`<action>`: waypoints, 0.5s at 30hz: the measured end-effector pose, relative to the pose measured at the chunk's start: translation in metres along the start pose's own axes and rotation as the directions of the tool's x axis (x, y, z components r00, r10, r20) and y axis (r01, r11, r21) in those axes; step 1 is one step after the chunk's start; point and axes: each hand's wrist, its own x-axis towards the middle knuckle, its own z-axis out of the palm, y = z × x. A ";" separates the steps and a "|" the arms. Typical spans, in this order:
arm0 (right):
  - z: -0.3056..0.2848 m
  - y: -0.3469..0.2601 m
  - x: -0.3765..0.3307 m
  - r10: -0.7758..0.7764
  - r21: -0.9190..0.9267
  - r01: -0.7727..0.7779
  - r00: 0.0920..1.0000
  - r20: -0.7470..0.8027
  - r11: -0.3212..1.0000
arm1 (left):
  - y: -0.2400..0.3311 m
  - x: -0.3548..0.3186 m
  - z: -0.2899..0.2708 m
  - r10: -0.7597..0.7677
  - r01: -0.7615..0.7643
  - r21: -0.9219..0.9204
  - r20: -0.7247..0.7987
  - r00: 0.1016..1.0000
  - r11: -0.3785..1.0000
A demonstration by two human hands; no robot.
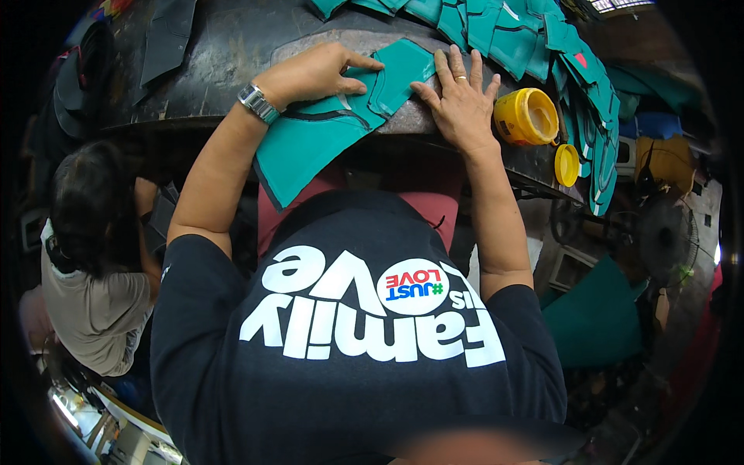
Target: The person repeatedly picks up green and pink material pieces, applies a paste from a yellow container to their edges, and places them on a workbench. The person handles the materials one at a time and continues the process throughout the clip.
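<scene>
Pressing 1 green panel (298,159) under half-spread left hand (310,74), wide-spread right hand (463,108) at its edge. Looks partway done; can't tell finished from pending in green pile (518,45).

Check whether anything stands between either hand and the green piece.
Nothing visible does: the left hand lies over the green piece, and the right hand is at its right edge. The yellow tub stands aside, to the right.

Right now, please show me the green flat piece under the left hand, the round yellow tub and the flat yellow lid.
Green flat piece (310,147): head view, lower-left panel.
Round yellow tub (511,118): head view, outer wall.
Flat yellow lid (566,165): head view, centre.
</scene>
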 end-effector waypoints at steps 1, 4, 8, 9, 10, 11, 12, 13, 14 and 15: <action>0.001 0.001 0.000 -0.014 0.020 0.014 1.000 0.013 1.000 | 0.001 -0.001 0.000 0.005 -0.005 0.028 -0.006 1.000 1.000; 0.001 0.002 -0.004 -0.055 0.110 0.053 0.998 0.018 0.993 | 0.001 -0.001 0.000 0.039 -0.038 0.040 -0.030 0.999 0.998; -0.003 -0.003 -0.015 -0.063 0.240 0.038 0.993 0.100 0.970 | -0.007 0.000 0.005 0.062 -0.061 0.032 -0.057 0.996 0.998; -0.004 -0.004 -0.018 -0.071 0.246 0.043 0.992 0.105 0.968 | -0.009 0.000 0.006 0.082 -0.079 0.045 -0.069 0.994 0.996; -0.006 -0.006 -0.022 -0.075 0.247 0.045 0.991 0.113 0.968 | -0.011 0.000 0.007 0.094 -0.092 0.028 -0.078 0.993 0.995; -0.008 -0.009 -0.025 -0.099 0.230 0.071 0.988 0.114 0.971 | -0.011 0.000 0.008 0.106 -0.105 0.011 -0.088 0.990 0.994; -0.011 -0.012 -0.028 -0.122 0.210 0.095 0.985 0.119 0.973 | -0.012 0.001 0.009 0.118 -0.119 -0.005 -0.098 0.988 0.993; -0.014 -0.017 -0.032 -0.144 0.189 0.118 0.982 0.126 0.975 | -0.011 0.001 0.009 0.118 -0.120 -0.017 -0.106 0.987 0.993; -0.017 -0.023 -0.035 -0.180 0.197 0.158 0.979 0.100 0.968 | -0.010 0.001 0.009 0.119 -0.123 -0.028 -0.115 0.986 0.992; -0.021 -0.031 -0.040 -0.216 0.194 0.198 0.973 0.076 0.961 | -0.009 0.001 0.010 0.065 -0.069 -0.034 -0.092 0.994 0.997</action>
